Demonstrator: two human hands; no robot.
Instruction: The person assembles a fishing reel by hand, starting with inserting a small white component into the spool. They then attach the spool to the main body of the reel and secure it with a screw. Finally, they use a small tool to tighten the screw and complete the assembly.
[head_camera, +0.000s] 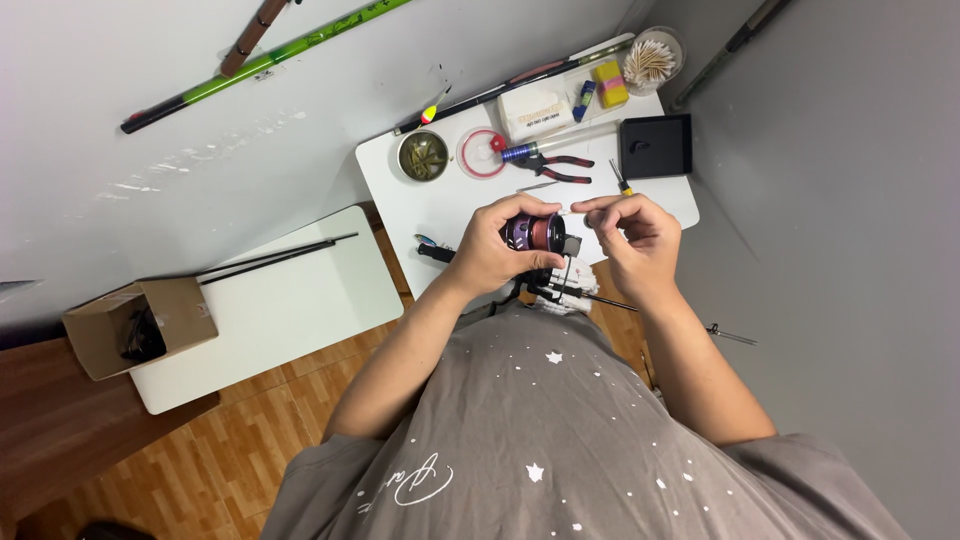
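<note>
A: While the left hand (493, 250) is clamping the dark fishing reel (536, 232) above the counter's (400, 200) near edge, what is risking a slip?

B: The right hand (632, 235) is pinching something fine, perhaps line; slackening could be tangling it.

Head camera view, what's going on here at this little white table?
A person in a grey shirt holds a dark purple and red fishing reel spool in the left hand, above the small white table. The right hand is raised beside it with fingertips pinched together; any line between them is too fine to see. On the table lie red-handled pliers, a black square box, a round tin and a jar of cotton swabs.
</note>
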